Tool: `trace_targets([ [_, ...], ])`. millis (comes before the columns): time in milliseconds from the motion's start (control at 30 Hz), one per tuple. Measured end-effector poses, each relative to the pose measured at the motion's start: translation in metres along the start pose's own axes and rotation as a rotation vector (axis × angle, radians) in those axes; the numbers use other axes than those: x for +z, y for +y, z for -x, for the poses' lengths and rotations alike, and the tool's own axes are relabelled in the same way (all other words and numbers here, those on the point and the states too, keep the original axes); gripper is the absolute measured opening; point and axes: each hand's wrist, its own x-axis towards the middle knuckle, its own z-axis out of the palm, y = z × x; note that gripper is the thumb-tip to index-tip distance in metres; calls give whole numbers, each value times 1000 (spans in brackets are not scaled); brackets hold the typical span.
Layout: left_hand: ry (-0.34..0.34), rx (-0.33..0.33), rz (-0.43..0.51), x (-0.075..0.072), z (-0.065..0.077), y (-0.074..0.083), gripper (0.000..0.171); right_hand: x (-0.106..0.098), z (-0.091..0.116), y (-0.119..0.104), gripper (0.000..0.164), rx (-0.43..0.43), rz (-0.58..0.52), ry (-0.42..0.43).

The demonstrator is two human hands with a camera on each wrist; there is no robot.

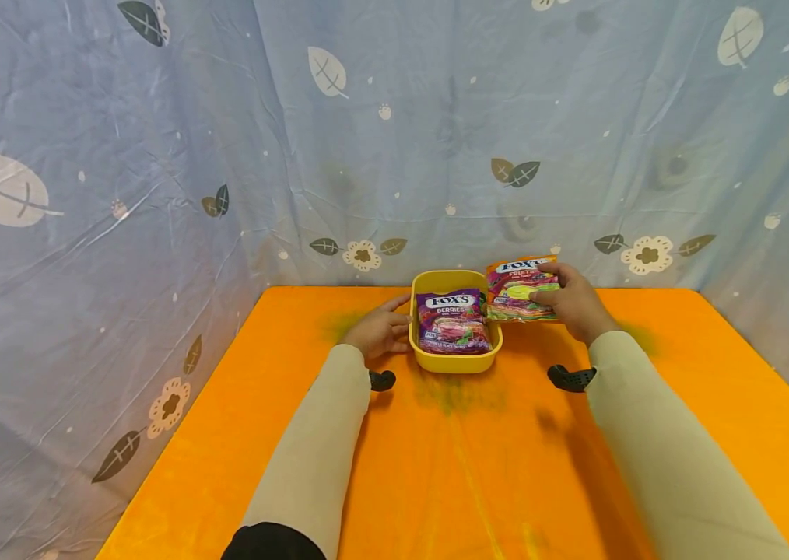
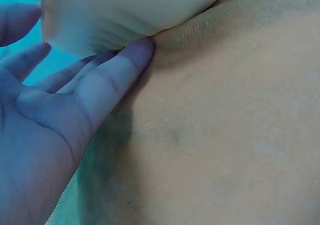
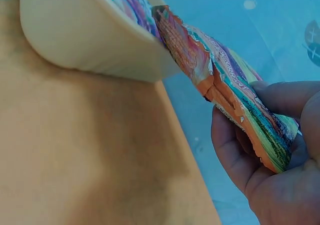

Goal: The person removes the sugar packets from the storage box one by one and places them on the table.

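Fruits packet (image 1: 513, 292), I see from afar, is pinched by right hand (image 1: 578, 305) at two o'clock of yellow tub (image 1: 455, 363), while left hand (image 1: 375, 331), fingers apart, touches its nine-o'clock side.

Head view: brightly lit; soft shadows cast on the tabletop (image 1: 478, 474), lower right; sheen caught on the curtain (image 1: 422, 132). Wrist views: blue-tinted, colours muted, detail softened, broad blurred shadows thrown.

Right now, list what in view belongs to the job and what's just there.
Job: orange Fox's packet, in the right fingers; yellow tub, against the left fingers; purple Fox's packet, inside the tub.
Just there: patterned curtain; orange tabletop; black wrist pieces.
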Motion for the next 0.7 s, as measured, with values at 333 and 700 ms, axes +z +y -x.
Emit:
trace_targets([
  [333, 4, -2, 15, 0, -1, 0, 71, -14, 6, 3, 75, 27, 14, 18],
  [700, 8, -10, 24, 1, -1, 0, 72, -25, 6, 16, 75, 31, 63, 38],
])
